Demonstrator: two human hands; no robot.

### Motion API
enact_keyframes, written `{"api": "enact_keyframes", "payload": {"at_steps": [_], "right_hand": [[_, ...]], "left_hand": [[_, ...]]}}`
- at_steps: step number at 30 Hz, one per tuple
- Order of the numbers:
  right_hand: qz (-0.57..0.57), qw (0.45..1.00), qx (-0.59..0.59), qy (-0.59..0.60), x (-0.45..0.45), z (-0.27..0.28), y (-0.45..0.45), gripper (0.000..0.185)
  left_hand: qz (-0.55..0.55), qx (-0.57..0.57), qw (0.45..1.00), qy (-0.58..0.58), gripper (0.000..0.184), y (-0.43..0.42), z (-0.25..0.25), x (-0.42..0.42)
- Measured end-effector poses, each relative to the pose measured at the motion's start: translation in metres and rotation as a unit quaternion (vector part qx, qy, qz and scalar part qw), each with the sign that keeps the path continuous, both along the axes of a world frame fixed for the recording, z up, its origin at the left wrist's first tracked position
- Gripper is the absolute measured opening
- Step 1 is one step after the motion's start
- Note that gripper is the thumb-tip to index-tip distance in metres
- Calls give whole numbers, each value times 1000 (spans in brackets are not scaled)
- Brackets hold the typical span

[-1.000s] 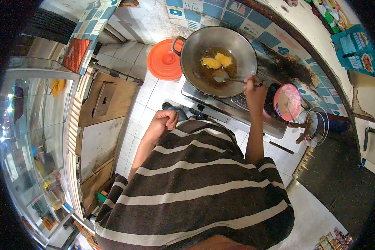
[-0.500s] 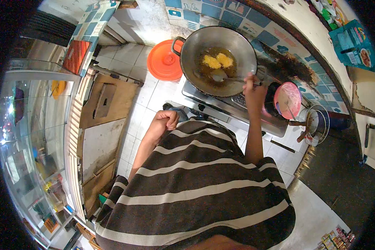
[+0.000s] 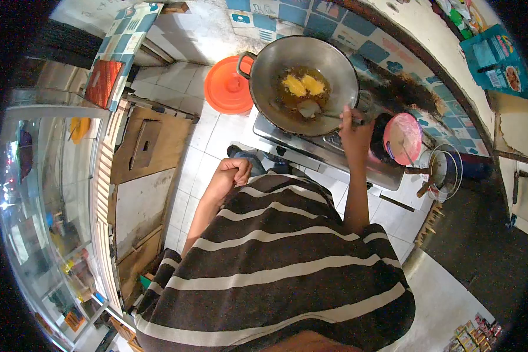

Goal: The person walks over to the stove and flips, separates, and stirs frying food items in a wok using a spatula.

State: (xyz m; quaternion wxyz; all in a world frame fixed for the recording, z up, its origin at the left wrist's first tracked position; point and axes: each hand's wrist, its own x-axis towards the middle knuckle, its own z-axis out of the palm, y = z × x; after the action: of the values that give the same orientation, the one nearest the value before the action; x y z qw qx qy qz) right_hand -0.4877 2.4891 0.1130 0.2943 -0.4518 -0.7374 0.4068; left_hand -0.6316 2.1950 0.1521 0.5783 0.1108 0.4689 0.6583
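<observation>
My right hand [image 3: 355,126] is closed round the handle of a metal spatula [image 3: 309,108], whose blade rests in the oil of a large wok [image 3: 270,58]. Two yellow pieces of frying food [image 3: 303,86] lie side by side in the oil, just beyond the blade. The wok sits on a steel gas stove [image 3: 311,149]. My left hand [image 3: 235,172] is curled into a fist near the front of the striped shirt, away from the stove; whether anything is inside it is hidden.
An orange lid or bucket [image 3: 227,85] stands left of the wok. To its right are a pink bowl [image 3: 403,139] of pale batter with a utensil and a wire strainer [image 3: 446,173]. A glass cabinet [image 3: 53,223] fills the left side. A teal packet [image 3: 498,61] hangs at upper right.
The view has shifted slightly. The spatula and the yellow pieces have moved a little within the oil. My left hand has stayed closed in about the same place.
</observation>
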Motion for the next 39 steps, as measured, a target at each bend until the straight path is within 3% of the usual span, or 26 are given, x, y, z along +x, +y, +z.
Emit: {"api": "enact_keyframes", "payload": {"at_steps": [3,8,11,17,24,25,30,32,34,36,37,39], "right_hand": [[25,999,-25,40,12,2,-6,27],[30,998,-54,4,17,19,-23,33],[14,983,-180,47,19,19,-41,28],[-44,962,-223,151,14,19,-75,20],[-64,964,-169,195,3,-16,-101,14],[-70,965,-175,180,0,-14,-104,15],[-90,995,9,35,-12,-31,-112,14],[-95,990,-65,86,-23,-12,-117,17],[-115,993,-21,23,-28,-27,-116,21],[-97,991,-36,84,-33,-26,-116,21],[-93,992,-76,43,-33,-18,-115,21],[-92,995,-44,20,-43,-5,-116,22]], "left_hand": [[-5,-24,1000,-1,24,3,-1,10],[-58,0,998,-1,23,10,-4,5],[-90,0,996,5,23,17,2,-8],[-183,19,983,17,23,21,2,-40],[-212,39,976,41,22,45,-31,-85],[-228,67,971,28,18,50,-31,-92],[-282,66,955,72,7,48,-48,-110],[-290,47,953,77,8,46,-45,-114],[-287,74,952,75,7,45,-41,-119],[-290,91,948,96,7,42,-45,-126],[-288,104,946,107,7,42,-43,-129],[-274,91,953,95,7,41,-43,-133]]}}
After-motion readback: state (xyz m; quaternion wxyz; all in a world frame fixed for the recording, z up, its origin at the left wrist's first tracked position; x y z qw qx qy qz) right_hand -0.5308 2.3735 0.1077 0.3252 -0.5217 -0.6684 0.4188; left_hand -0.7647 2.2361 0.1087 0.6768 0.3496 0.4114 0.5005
